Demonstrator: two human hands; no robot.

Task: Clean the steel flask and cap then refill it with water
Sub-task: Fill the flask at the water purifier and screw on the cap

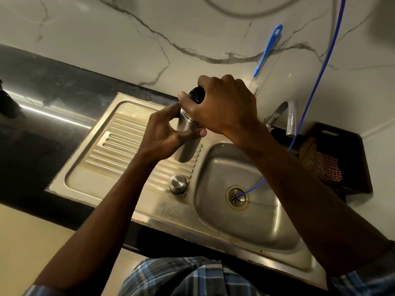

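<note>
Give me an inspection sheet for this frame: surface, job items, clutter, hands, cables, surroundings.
Surface: stainless steel sink with ribbed drainboard, set in a dark stone counter.
Job's things: cylindrical steel flask held over the drainboard, dark mouth uncovered; round steel cap resting on the drainboard.
Clutter: blue plastic brush handle against the wall; dark crate with red checked cloth.
Hands: left hand holds the flask body; right hand grips its neck.
Cables: thin blue tube running down into the sink drain; grey hose overhead.
Surroundings: white marbled wall; steel tap, no water seen.
</note>
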